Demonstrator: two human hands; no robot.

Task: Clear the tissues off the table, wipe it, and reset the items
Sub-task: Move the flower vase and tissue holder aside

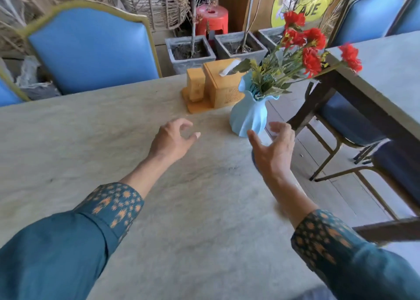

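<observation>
A light blue ruffled vase (249, 115) with red flowers (303, 43) stands near the right edge of the grey stone table (91, 140). Just behind it to the left sits a wooden tissue box (221, 86) on a wooden base, with one white tissue (228, 69) sticking out of its top. My right hand (272, 150) hovers open just in front of the vase, palm turned left, fingers spread. My left hand (172, 140) hangs above the tabletop to the left of the vase, fingers curled loosely with nothing in them. No loose tissues show on the table.
A blue padded chair (91, 50) stands at the far side. A second table (386, 77) and more blue chairs (350, 122) lie to the right across a narrow gap. Concrete planters (191, 52) and a red stool (212, 20) stand beyond.
</observation>
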